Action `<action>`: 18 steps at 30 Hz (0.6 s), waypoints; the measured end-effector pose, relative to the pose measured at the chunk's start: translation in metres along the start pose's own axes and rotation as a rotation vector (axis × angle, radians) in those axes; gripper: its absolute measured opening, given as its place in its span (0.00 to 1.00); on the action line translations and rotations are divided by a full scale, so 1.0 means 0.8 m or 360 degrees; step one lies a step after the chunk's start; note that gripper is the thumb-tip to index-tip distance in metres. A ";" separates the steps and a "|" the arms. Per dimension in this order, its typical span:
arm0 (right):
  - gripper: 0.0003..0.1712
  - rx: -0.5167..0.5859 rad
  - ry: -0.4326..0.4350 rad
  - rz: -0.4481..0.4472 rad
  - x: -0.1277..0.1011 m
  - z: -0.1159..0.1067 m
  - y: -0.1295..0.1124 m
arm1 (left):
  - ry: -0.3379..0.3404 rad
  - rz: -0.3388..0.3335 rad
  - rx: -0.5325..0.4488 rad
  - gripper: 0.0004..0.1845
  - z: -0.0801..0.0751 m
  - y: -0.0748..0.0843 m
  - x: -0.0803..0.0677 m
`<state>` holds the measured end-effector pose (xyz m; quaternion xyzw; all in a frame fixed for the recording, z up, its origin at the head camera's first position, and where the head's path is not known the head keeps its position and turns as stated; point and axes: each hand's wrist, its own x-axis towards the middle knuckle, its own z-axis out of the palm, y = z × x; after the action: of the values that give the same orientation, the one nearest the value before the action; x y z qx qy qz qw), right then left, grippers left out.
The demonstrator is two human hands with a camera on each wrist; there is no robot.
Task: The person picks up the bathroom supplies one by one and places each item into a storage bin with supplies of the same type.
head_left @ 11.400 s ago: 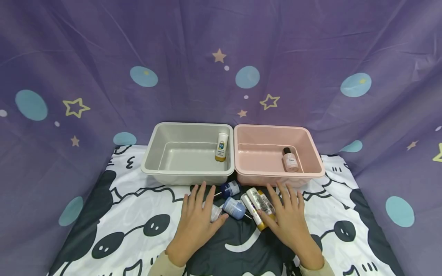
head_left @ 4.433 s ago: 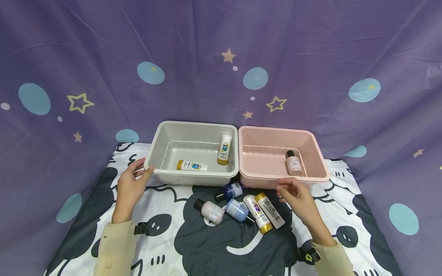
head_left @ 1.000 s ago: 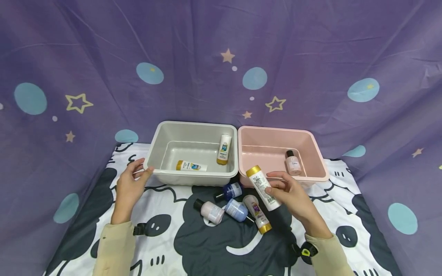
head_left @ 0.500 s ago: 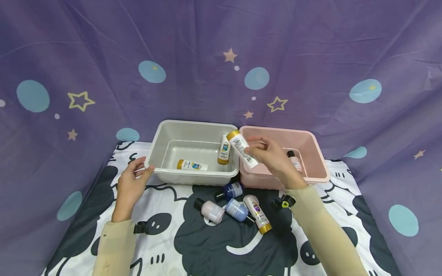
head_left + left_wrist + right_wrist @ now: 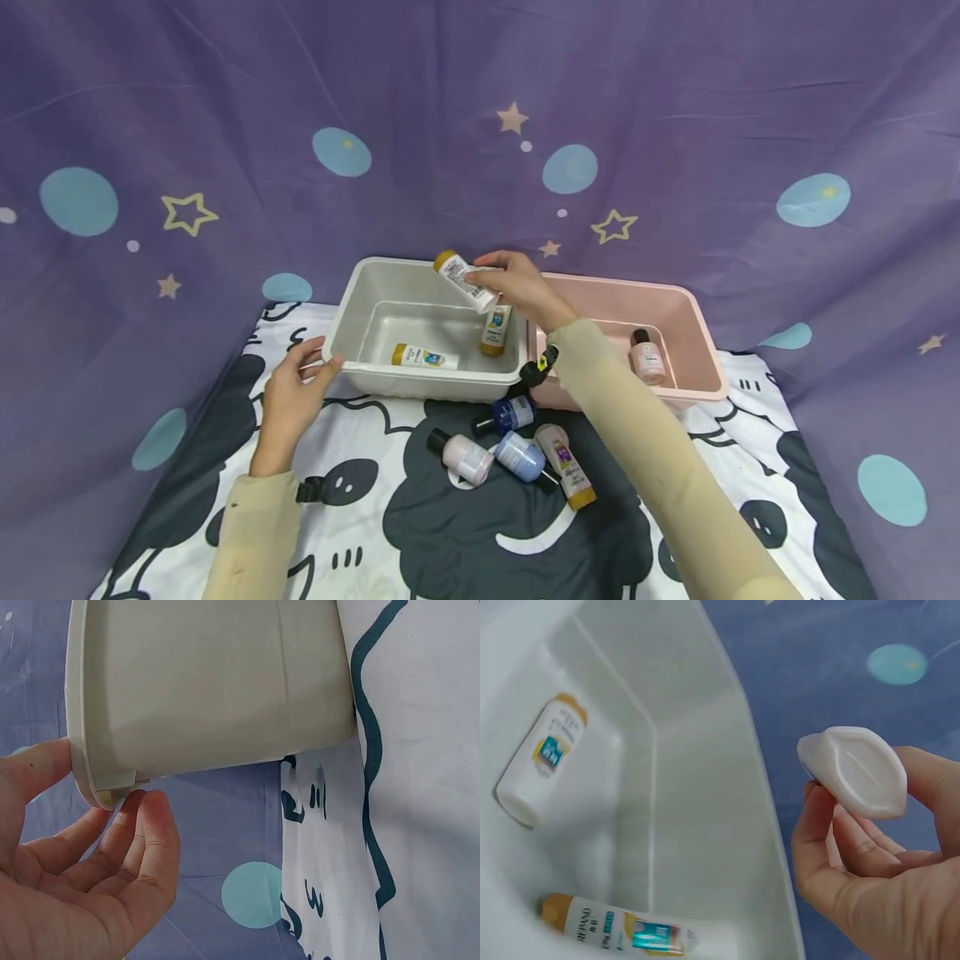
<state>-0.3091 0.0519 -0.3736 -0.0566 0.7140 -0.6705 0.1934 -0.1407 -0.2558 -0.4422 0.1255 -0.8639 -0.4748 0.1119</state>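
My right hand pinches a white bottle with a gold cap by its base and holds it tilted above the grey bin. In the right wrist view the bottle's white base sits between the thumb and fingers, over the bin's far wall. Two like bottles are inside: one lies flat, one leans on the right wall. My left hand grips the bin's front-left corner rim, thumb on top, fingers beneath.
A pink bin stands right of the grey one, with a pink bottle in it. On the black-and-white cloth in front lie a dark blue bottle, a pale pink one, a light blue one and a white gold-capped one. Purple fabric hangs behind.
My right hand picked the white gold-capped bottle off the cloth and carried it up and left, from before the pink bin to over the grey bin. The left hand stayed on the bin's corner.
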 end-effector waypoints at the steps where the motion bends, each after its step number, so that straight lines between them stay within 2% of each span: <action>1: 0.23 -0.0010 -0.0001 0.0016 0.007 0.003 0.002 | -0.0004 -0.0005 -0.0004 0.32 0.000 0.000 0.000; 7: 0.21 -0.0092 0.0019 0.0092 0.033 0.007 0.019 | -0.0014 -0.0014 -0.0025 0.31 0.002 0.001 0.000; 9: 0.20 -0.0039 0.0032 0.0093 0.036 0.007 0.024 | -0.0013 -0.0013 -0.0025 0.31 0.002 0.000 -0.001; 14: 0.19 0.0115 0.0076 0.0064 0.037 0.007 0.026 | -0.0007 -0.0004 -0.0021 0.31 0.001 -0.002 0.000; 18: 0.17 0.0087 0.0080 0.0042 0.028 0.003 0.020 | -0.0013 -0.0005 -0.0021 0.32 -0.001 -0.001 -0.001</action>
<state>-0.3256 0.0434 -0.3939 -0.0249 0.7007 -0.6884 0.1858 -0.1398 -0.2561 -0.4424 0.1242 -0.8610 -0.4812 0.1085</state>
